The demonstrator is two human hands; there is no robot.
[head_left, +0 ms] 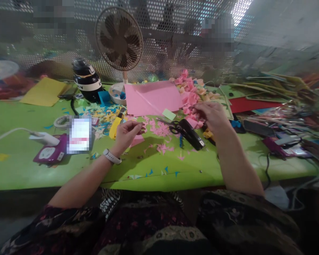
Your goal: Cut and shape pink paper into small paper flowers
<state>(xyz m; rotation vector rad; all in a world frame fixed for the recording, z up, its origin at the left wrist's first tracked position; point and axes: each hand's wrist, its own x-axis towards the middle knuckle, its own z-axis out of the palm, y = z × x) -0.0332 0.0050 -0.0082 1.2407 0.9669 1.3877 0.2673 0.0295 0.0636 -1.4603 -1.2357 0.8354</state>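
My left hand point(128, 134), a white band on its wrist, is closed above the table with thumb and fingertips together; anything between them is too small to make out. Beside it lies a yellow-handled cutter point(113, 128), and a small pink paper piece point(137, 140) is under its fingers. My right hand point(211, 115) has its fingers drawn together at the edge of a heap of pink paper flowers point(189, 95); what it pinches is unclear. Between the hands are scissors point(174, 128), a long black object with a label point(190, 134) and pink scraps point(159, 128). Behind stands a pink sheet point(154, 98).
A fan point(119, 40) and a black bottle point(87, 83) stand at the back. A lit phone point(79, 134), tape roll point(61, 122) and purple power strip point(49, 152) lie left. Coloured paper sheets point(279, 88) and a second purple strip point(280, 147) are on the right.
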